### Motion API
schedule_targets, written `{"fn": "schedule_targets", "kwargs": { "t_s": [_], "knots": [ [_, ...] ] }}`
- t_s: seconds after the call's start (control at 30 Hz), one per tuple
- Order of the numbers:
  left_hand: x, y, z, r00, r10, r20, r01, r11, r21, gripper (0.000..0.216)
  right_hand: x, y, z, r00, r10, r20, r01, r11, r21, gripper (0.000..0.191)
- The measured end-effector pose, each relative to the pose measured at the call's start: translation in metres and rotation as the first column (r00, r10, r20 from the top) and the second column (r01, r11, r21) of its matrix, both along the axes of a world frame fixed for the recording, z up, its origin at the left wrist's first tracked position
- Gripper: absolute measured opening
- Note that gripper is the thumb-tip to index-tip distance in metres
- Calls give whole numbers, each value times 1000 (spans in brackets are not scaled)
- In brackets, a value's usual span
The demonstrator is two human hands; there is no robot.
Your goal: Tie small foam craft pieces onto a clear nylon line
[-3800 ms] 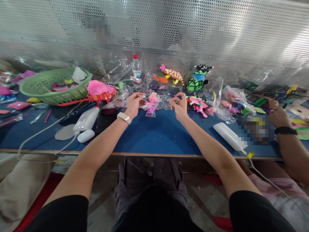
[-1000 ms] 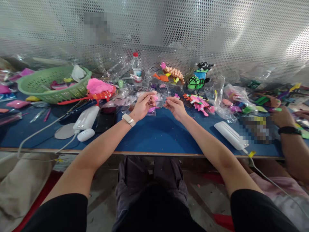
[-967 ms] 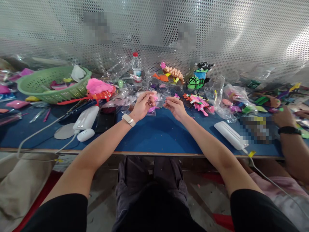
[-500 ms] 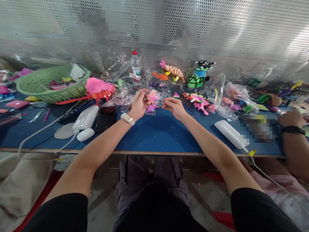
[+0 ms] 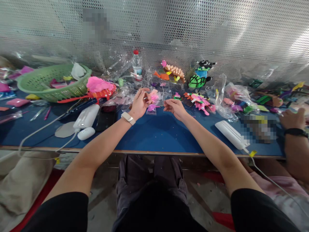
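Over the middle of the blue table, my left hand (image 5: 140, 104) is closed, with its fingers curled together. A pale pink clay piece (image 5: 154, 96) shows right at those fingertips; whether it is pinched or lies behind them I cannot tell. My right hand (image 5: 175, 108) is a short way to the right, its thumb and fingers pressed in a pinch, with anything between them too small to make out. A purple clay piece (image 5: 151, 107) on clear film lies between the hands. Just right of them sits a pink clay figure (image 5: 201, 102) with orange parts.
A green basket (image 5: 40, 93) stands at the left, beside a pink-and-red clay figure (image 5: 101, 87). A water bottle (image 5: 137, 66) and clay animals (image 5: 173, 72) line the back. White power banks (image 5: 230, 134) with cables lie on both sides. A co-worker's hand (image 5: 293, 119) is far right.
My hands hold almost the same pose, with only slight finger movement. The view has shifted a little. At the far right, the co-worker's hand has moved slightly.
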State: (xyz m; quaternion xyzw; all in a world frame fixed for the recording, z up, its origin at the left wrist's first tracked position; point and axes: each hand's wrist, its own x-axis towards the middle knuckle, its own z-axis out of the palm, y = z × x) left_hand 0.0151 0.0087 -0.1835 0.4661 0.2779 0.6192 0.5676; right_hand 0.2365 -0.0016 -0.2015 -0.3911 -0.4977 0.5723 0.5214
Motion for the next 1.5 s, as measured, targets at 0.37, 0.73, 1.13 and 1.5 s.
{"fn": "schedule_targets", "kwargs": {
  "t_s": [0.37,0.73,1.13,1.5],
  "knots": [
    [5,-11,6,990,-107,-92,100,992,-82,21,0,-8,10,975,-147,165,78,927,366,66],
    [6,-19,23,965,-259,51,264,939,-220,47,-5,-15,13,988,-74,134,27,945,325,55],
    [11,-32,27,961,-277,-17,267,937,-224,35,-6,-15,13,997,-48,54,34,971,237,51],
    [12,-34,23,935,-354,-3,347,917,-197,33,-11,-27,22,975,178,-135,-157,976,154,30]
  ]
}}
